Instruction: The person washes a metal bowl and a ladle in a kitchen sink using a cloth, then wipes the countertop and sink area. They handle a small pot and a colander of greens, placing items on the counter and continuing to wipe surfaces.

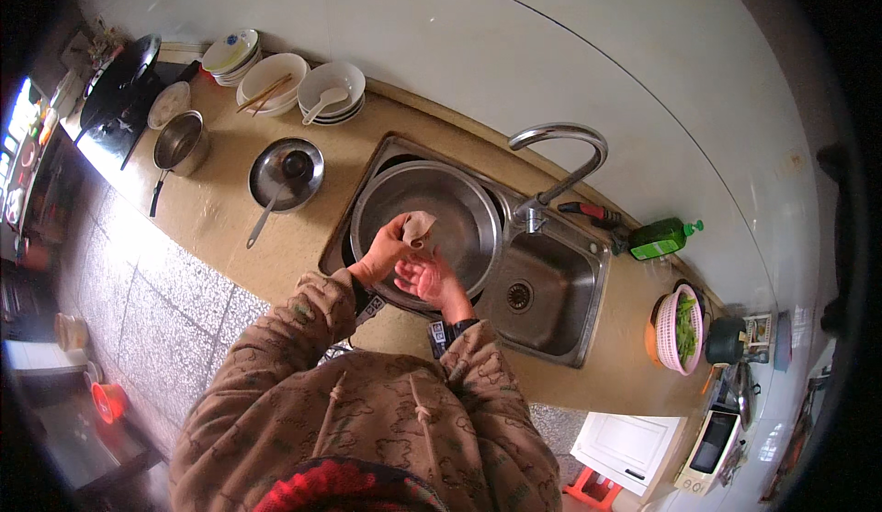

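Observation:
My left hand (384, 250) pinches a crumpled pale cloth (417, 228) over a large round steel basin (475, 198). Close beside it, palm up with the fingers slightly curled, my right hand (428, 279) holds nothing that I can see. The basin rests in the left bowl of a double steel sink (598, 264). To its right lies the smaller sink bowl with a drain (519, 296), and a curved chrome faucet (565, 183) rises behind. No water stream shows at the spout.
Left on the counter are a steel pan with a ladle (303, 161), a saucepan (180, 141), bowls (332, 78) and stacked plates (231, 52). Green dish soap (654, 239) and a pink basket (668, 333) of green vegetables stand right. A white cabinet door (626, 448) hangs lower right.

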Tool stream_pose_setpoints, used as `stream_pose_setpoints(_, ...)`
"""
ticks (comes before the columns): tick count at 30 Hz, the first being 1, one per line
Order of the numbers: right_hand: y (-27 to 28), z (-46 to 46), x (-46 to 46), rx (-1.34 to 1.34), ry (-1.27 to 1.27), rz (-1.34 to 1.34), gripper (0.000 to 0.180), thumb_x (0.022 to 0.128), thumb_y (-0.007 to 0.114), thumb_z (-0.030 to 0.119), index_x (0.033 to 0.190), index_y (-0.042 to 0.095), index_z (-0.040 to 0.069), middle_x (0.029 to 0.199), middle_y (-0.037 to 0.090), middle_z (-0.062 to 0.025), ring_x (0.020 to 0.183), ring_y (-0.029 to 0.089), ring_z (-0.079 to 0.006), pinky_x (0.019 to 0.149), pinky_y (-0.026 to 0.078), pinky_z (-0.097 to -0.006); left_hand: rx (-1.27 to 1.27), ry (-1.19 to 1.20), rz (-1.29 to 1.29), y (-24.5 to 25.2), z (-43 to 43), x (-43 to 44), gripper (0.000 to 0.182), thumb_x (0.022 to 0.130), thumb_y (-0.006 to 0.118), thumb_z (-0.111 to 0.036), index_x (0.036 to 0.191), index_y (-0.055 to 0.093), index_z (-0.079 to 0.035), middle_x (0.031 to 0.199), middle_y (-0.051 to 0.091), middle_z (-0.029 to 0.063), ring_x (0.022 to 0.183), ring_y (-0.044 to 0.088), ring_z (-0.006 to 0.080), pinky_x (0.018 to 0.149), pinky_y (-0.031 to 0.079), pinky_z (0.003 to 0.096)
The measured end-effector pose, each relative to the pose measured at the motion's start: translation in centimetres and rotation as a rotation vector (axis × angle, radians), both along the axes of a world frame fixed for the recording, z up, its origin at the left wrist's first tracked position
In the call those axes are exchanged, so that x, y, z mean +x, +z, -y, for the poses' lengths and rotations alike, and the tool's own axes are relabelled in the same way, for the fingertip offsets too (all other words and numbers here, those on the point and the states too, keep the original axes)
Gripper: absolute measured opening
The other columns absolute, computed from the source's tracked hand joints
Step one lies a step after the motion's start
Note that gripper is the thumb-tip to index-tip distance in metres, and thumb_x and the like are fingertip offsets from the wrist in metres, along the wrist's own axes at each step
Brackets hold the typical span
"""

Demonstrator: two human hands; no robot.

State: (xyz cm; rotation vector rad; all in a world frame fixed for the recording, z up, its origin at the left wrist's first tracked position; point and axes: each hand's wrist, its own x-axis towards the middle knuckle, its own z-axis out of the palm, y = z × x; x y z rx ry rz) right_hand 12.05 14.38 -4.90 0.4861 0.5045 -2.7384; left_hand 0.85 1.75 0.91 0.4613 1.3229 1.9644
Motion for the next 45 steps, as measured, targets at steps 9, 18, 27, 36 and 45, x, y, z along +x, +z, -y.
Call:
stream_pose_setpoints(9,4.3,-0.1,-1.8,-0.149,-0.177,-0.347,0.047,0.103,0.031,0.037,0.143,0.035,0.013,0.102,0.058,0.0017,0.085,0.06,-0.0139,0.074,0.052,-0.03,0.072,-0.399,-0.055,1.2,2.7,2.3,0.038,0.084,0.069,-0.009,0.119,0.056,-0.003,0.11,0.064,0.0039,0.105,0.06,0.0151,0.093,0.047,0.0309)
stream_pose_setpoints(18,3.8,-0.1,-1.9,-0.242,-0.132,-0.502,0.034,0.1,0.042,0.034,0.12,0.055,0.01,0.111,0.057,-0.0023,0.113,0.051,-0.0181,0.114,0.027,-0.0411,-0.28,0.072,-0.019,0.2,0.7,1.9,0.04,0.091,0.065,-0.03,0.12,0.055,-0.004,0.11,0.061,0.002,0.099,0.058,0.0118,0.087,0.047,0.0285)
stream_pose_setpoints(27,3.1,0.3,-1.3,0.61,-0.074,0.125,0.063,0.093,0.051,0.052,0.14,0.042,0.011,0.136,0.049,-0.0051,0.12,0.051,-0.0198,0.101,0.041,-0.0352,-0.076,-0.01,0.545,-2.3,-2.5,1.9,0.028,0.093,0.061,-0.022,0.116,0.057,-0.008,0.107,0.061,0.0052,0.101,0.058,0.0194,0.089,0.047,0.0369)
stream_pose_setpoints(36,2.7,-0.1,0.0,0.297,-0.051,0.122,0.062,0.092,0.052,0.055,0.137,0.043,0.014,0.131,0.051,-0.008,0.114,0.055,-0.0246,0.095,0.045,-0.0435,-0.152,0.261,0.216,-3.8,-5.0,2.4,0.022,0.091,0.06,-0.011,0.111,0.056,-0.006,0.099,0.059,0.0039,0.09,0.058,0.0181,0.078,0.048,0.0342)
stream_pose_setpoints(45,1.9,-1.2,0.9,0.202,0.144,-0.008,0.027,0.088,0.068,0.031,0.101,0.059,0.009,0.086,0.062,-0.0026,0.074,0.059,-0.0141,0.065,0.049,-0.0298,-0.483,-0.307,0.06,-4.4,-3.6,-1.3,0.039,0.083,0.068,-0.01,0.116,0.051,-0.002,0.111,0.056,0.0146,0.096,0.057,0.0268,0.082,0.048,0.0362)
